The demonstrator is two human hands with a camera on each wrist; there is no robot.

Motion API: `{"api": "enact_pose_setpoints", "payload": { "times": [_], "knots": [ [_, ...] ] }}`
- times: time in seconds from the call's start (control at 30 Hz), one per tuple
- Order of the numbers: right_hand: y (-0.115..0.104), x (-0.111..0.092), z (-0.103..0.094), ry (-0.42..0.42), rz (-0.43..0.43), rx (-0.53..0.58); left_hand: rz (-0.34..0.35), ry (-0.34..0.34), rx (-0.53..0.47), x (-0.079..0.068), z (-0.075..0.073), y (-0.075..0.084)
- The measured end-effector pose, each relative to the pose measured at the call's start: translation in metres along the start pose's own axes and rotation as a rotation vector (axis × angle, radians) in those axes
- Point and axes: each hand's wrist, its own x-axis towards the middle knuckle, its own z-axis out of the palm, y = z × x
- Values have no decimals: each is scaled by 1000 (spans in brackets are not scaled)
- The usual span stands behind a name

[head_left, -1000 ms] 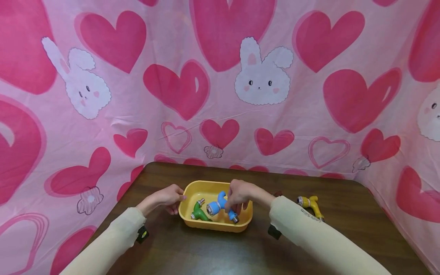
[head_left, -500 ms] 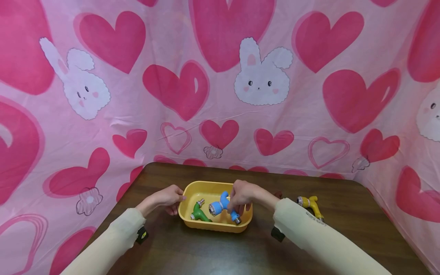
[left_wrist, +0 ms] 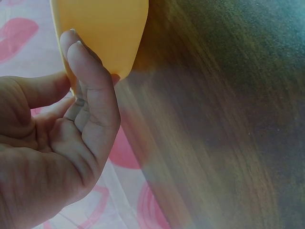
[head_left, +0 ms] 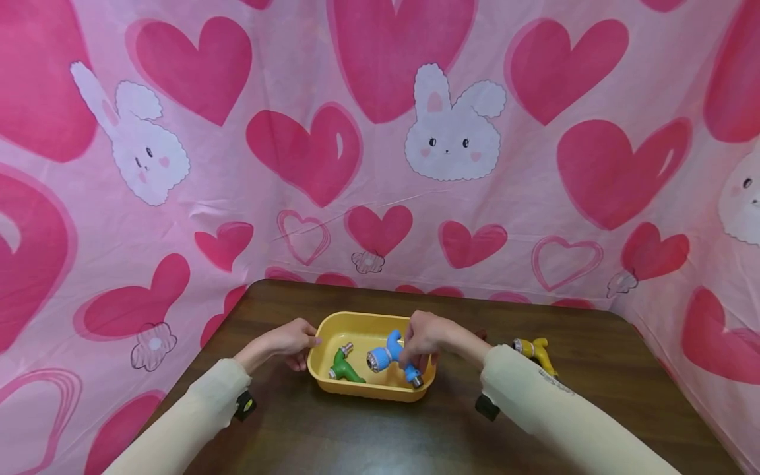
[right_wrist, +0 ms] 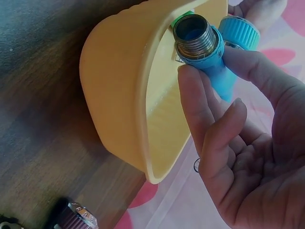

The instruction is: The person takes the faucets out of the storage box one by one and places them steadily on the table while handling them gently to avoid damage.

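- Far left, a black wrist device (head_left: 245,405) flashes a yellow-green mark, no letters readable at this size.
- Next along, the left hand (head_left: 289,340) pinches the yellow tray (head_left: 371,390) by its left end, thumb and fingers narrow on the rim, the tray sitting on the brown surface (head_left: 332,432).
- Inside, toward the left, the green tap fitting (head_left: 344,369) lies loose, touched by neither hand; that piece looks settled for now.
- And here's the action: the blue tap fitting (head_left: 383,357), in the tray's right half, caught between thumb and fingers of the right hand (head_left: 424,338). Work looks midway; whether the piece touches the tray floor, I can't tell.
- Behind the forearm peeks a reddish-brown thing (head_left: 481,334), mostly hidden, outside the tray.
- Further right, the yellow tap fitting (head_left: 538,351) lies outside too, unheld, apparently yet to be handled.
- Over on the right sleeve (head_left: 570,402), dark lettering runs aslant, too small to read; no brand shows on any fitting.
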Motion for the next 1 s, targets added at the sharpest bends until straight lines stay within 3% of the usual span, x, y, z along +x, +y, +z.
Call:
{"api": "enact_pose_setpoints", "payload": {
  "times": [1.0],
  "knots": [
    [33,-20,-13,82,25,48,-18,43,15,-2,3,0]
  ]
}}
